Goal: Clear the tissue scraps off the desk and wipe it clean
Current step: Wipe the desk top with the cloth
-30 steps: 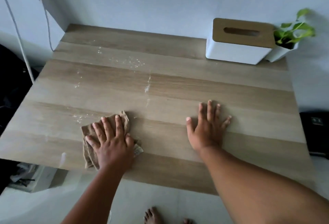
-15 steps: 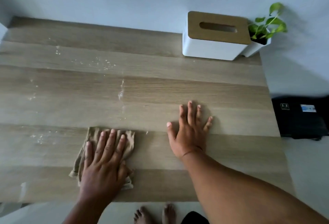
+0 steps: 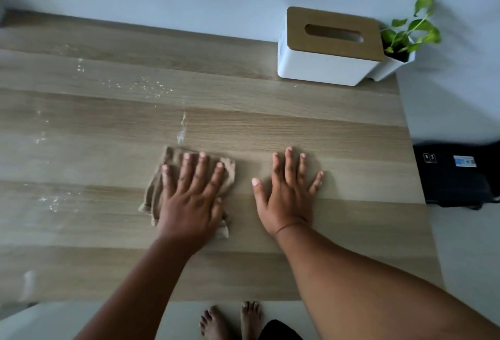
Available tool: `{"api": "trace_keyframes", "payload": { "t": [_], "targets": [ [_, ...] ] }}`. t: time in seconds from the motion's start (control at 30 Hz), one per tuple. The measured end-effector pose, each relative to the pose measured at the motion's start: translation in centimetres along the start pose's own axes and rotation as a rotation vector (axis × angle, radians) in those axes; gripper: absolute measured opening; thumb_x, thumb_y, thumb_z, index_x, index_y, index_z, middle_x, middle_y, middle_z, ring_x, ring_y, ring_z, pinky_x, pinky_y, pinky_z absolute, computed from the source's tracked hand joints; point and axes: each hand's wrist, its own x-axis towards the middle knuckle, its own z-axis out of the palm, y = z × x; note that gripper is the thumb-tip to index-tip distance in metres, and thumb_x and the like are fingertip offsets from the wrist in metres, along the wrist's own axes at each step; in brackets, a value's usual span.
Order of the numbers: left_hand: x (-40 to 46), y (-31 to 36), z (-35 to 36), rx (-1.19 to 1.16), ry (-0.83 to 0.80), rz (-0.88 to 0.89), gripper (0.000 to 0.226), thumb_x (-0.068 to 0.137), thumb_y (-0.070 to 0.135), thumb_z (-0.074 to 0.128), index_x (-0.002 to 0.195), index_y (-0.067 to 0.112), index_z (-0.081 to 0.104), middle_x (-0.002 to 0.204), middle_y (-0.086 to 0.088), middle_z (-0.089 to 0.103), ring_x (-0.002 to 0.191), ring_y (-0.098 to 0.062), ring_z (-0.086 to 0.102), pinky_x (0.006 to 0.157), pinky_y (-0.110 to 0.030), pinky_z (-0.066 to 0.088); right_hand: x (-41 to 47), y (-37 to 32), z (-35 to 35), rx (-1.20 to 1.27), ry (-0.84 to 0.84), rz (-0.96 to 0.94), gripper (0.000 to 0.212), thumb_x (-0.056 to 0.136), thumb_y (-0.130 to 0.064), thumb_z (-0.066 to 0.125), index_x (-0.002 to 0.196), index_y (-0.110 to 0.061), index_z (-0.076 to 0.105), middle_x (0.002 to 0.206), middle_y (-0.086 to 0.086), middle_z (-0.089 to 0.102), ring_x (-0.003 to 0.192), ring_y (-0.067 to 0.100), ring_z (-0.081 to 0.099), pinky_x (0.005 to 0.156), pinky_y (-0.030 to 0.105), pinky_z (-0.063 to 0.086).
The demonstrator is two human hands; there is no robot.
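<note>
crumpled tan cloth (image 3: 173,177) lies flat on the speck-strewn wooden desk (image 3: 297,128).

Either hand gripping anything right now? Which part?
No grip. Left hand presses flat on the middle of the brown cloth; right hand lies flat on the bare desk.

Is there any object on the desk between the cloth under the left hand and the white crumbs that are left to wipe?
Nothing visible. The left hand presses the cloth flat; the nearest crumbs lie just beyond it on bare desk.
</note>
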Motion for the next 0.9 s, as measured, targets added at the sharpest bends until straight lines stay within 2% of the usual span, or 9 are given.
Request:
{"api": "trace_keyframes", "payload": {
  "t": [0.13,0.27,0.33,0.4,0.53,0.6,0.77,0.9],
  "targets": [
    [-5.5,-0.7,1.2,0.033,0.004,0.315,0.075,0.093,0.045,0.048,0.163,0.03,0.026,0.173,-0.007,0.014,0.16,-0.033,0.009,0.12,-0.07,0.017,0.0,0.2,-0.3,-0.001,-0.019,0.0,0.078,0.098,-0.067,0.011,0.164,-0.027,0.017,0.174,0.002,-0.002,0.159,0.03,-0.008,0.12,0.07,-0.005],
    [-8.9,-5.8,0.8,0.052,0.006,0.393,0.071,0.094,0.043,0.046,0.162,0.03,0.029,0.172,-0.001,0.021,0.158,-0.03,0.019,0.121,-0.067,0.021,0.0,0.1,-0.4,0.003,-0.031,0.006,0.076,0.099,-0.065,0.009,0.165,-0.028,0.014,0.174,0.002,-0.004,0.159,0.03,-0.009,0.12,0.07,-0.004],
    [-8.6,-8.1,0.1,0.039,0.013,0.312,0.07,0.094,0.042,0.044,0.162,0.029,0.03,0.171,-0.002,0.023,0.158,-0.03,0.02,0.119,-0.068,0.024,0.0,0.2,-0.3,0.008,-0.025,0.001,0.075,0.1,-0.065,0.01,0.164,-0.027,0.015,0.174,0.002,-0.003,0.159,0.031,-0.009,0.12,0.07,-0.004],
    [-6.9,-8.9,-0.3,0.013,0.026,0.154,0.069,0.095,0.042,0.041,0.162,0.029,0.028,0.171,-0.004,0.023,0.159,-0.03,0.017,0.12,-0.069,0.021,0.1,0.2,-0.2,0.007,-0.017,0.0,0.075,0.1,-0.065,0.01,0.164,-0.027,0.017,0.174,0.003,-0.001,0.159,0.032,-0.007,0.12,0.07,-0.004],
    [-2.1,-6.0,-0.3,-0.034,0.026,-0.206,0.069,0.095,0.047,0.032,0.162,0.033,0.022,0.172,-0.006,0.012,0.16,-0.03,0.003,0.124,-0.067,0.005,0.1,0.1,-0.2,0.026,0.003,0.0,0.076,0.099,-0.065,0.013,0.163,-0.026,0.023,0.174,0.003,0.004,0.159,0.033,-0.003,0.12,0.071,-0.004],
    [-0.3,-3.6,-0.3,-0.038,0.009,-0.234,0.07,0.095,0.048,0.032,0.162,0.033,0.023,0.172,-0.008,0.01,0.16,-0.033,0.001,0.123,-0.069,0.004,0.1,0.1,-0.1,0.027,0.009,-0.001,0.075,0.099,-0.064,0.014,0.163,-0.026,0.023,0.174,0.003,0.004,0.159,0.033,-0.002,0.12,0.071,-0.004],
    [-2.3,1.1,0.4,-0.023,0.005,0.072,0.067,0.096,0.048,0.039,0.161,0.032,0.031,0.172,-0.01,0.014,0.16,-0.035,0.003,0.121,-0.07,0.013,0.0,0.1,0.0,0.017,0.008,0.005,0.074,0.099,-0.064,0.013,0.163,-0.027,0.023,0.174,0.002,0.005,0.16,0.032,-0.003,0.12,0.071,-0.002],
    [-8.1,-0.3,1.3,0.015,-0.005,0.43,0.068,0.098,0.044,0.045,0.162,0.032,0.027,0.173,-0.004,0.016,0.159,-0.032,0.012,0.123,-0.067,0.014,0.1,0.2,0.0,0.011,0.001,0.007,0.073,0.099,-0.064,0.015,0.163,-0.028,0.023,0.174,0.002,0.005,0.16,0.032,-0.002,0.12,0.071,-0.002]
  ]
}}
